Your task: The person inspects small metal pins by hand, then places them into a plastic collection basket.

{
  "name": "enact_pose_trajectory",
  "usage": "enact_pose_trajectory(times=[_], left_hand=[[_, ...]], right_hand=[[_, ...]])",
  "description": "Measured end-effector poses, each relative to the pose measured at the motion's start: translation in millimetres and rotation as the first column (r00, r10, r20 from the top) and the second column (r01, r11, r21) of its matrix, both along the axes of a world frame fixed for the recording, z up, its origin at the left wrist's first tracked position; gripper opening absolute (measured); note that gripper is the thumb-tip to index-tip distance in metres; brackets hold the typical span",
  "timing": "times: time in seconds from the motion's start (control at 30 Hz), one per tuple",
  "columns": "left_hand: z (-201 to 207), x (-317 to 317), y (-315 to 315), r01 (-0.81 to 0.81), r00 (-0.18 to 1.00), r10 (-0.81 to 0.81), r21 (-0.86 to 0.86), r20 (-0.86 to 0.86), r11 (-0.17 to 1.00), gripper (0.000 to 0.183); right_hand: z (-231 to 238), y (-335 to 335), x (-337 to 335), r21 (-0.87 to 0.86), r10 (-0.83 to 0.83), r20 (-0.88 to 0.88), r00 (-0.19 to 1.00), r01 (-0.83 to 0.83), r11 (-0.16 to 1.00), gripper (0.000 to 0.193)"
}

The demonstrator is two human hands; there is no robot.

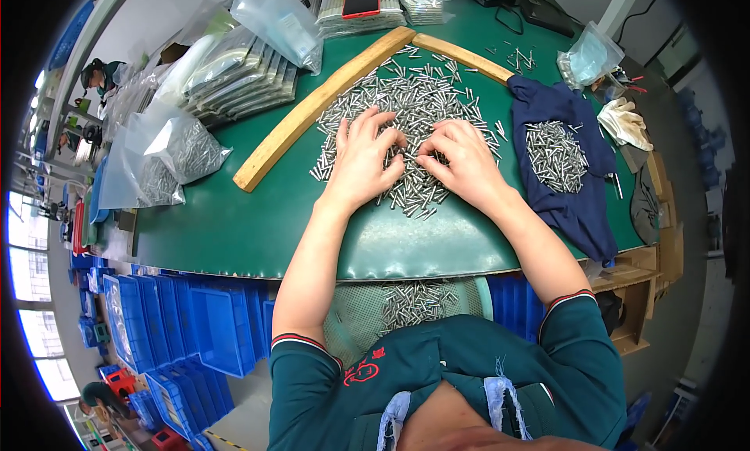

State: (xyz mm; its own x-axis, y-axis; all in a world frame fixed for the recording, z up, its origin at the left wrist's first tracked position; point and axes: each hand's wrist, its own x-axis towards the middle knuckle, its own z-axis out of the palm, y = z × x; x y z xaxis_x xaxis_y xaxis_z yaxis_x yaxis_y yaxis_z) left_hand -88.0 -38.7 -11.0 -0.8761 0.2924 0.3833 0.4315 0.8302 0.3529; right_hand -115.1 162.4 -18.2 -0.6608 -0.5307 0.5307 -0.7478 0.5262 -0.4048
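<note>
A wide pile of small silvery metal pins (418,99) is spread over the green tabletop (258,232). My left hand (364,158) rests on the pile's left part, fingers bent and apart, its thumb off the index finger. Facing it, my right hand (462,158) lies on the right part with curled fingertips among the pins and a gap beside the thumb. Neither hand shows a clear grip on a pin, though some fingertips are hidden. Two wooden strips, a long one (320,111) and a shorter one (461,57), meet in a corner behind the pile.
Right of the pile, a dark blue cloth (562,213) holds more pins (555,156), beside white gloves (625,124). Bagged stacks (242,80) and bags of pins (187,150) stand left. Below the table edge are a green mesh holder (351,318) with pins and blue bins (219,326).
</note>
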Motion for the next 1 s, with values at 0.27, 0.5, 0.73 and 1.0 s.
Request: enact_pose_trajectory(times=[0.27,0.5,0.73,1.0], left_hand=[[0,-1,-4,0.025,1.000,-0.025,0.019,-0.002,1.000,0.016],[4,-7,-15,-0.024,0.980,0.080,0.291,-0.181,0.957,0.013],[1,-10,-18,-0.167,0.967,0.249,0.604,-0.054,0.779,0.013],[1,-9,-16,-0.187,0.980,0.196,0.522,0.038,0.832,0.011]], right_hand=[[2,1,1,0.030,0.041,0.018,0.999,-0.042,0.999,0.013],[10,1,0,-0.055,0.018,0.002,1.000,-0.018,0.998,0.012],[10,-1,0,-0.191,-0.022,0.023,0.999,0.026,0.981,0.010],[9,2,-1,-0.114,0.004,0.003,1.000,-0.004,0.993,0.012]])
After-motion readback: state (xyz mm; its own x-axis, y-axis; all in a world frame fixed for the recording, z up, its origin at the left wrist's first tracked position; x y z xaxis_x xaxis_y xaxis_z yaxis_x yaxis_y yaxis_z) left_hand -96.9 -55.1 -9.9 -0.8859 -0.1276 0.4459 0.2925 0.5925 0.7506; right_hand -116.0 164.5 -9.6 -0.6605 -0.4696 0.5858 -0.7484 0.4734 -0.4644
